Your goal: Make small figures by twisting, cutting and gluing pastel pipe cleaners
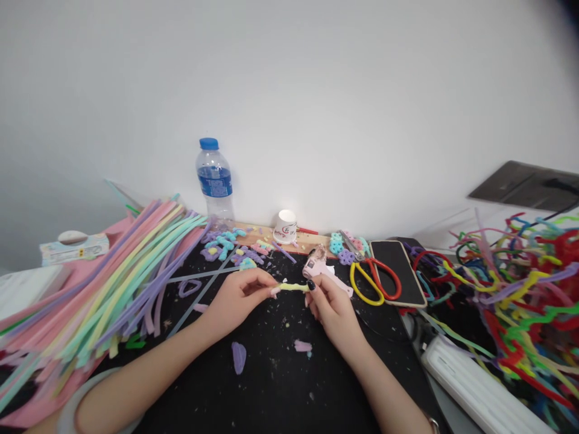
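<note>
A short pale yellow fuzzy stem (pixel 293 287) is stretched level between my two hands, above the black table mat. My left hand (pixel 244 298) pinches its left end between thumb and fingers. At the right end, my right hand (pixel 329 304) grips it with fingertips pressed together. Just behind my right hand lies a pink glue gun (pixel 323 270). A purple fuzzy piece (pixel 239 357) and a small pink piece (pixel 303 346) rest on the mat nearer to me. Purple loop (pixel 189 288) lies left of my left hand.
Pastel stems (pixel 136 277) spread across the left. Behind stand a water bottle (pixel 215 181) and a paper cup (pixel 286 227), near small finished fuzzy shapes (pixel 224 244). Scissors (pixel 367 289) and a phone (pixel 398 271) lie right, before tangled bright stems (pixel 520 289) and a white power strip (pixel 474 386).
</note>
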{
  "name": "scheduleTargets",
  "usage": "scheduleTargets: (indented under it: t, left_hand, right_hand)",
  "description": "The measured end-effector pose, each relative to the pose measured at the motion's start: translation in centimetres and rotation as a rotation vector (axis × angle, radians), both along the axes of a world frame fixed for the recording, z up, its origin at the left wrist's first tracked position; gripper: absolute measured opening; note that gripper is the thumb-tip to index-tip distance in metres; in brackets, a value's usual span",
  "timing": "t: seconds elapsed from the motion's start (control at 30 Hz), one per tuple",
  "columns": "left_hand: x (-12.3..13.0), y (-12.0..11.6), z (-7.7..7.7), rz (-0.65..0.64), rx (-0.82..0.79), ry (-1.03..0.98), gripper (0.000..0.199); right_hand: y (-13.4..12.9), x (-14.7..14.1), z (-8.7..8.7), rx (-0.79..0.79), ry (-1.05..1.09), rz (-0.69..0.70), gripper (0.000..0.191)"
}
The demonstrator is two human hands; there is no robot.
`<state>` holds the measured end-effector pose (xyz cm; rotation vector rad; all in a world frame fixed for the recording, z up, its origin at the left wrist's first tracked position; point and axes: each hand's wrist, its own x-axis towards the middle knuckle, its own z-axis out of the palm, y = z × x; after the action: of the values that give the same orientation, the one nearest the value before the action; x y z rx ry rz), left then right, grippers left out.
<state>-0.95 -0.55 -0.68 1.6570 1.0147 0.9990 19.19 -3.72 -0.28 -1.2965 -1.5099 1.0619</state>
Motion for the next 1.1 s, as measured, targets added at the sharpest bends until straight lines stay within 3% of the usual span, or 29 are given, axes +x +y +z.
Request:
scheduleTargets:
  t: [0.47, 1.1]
  left_hand:
    - [0.08, -0.09, -0.17, -0.042, 0.007, -0.023, 0.004]
    - [0.04, -0.07, 0.11, -0.063, -0.007, 0.024, 0.007]
  right_hand:
    - [0.19, -0.26, 0.26, -0.157, 0.281, 0.004, 0.032]
    - [0.01, -0.09, 0.08, -0.11, 0.188, -0.048, 0.035]
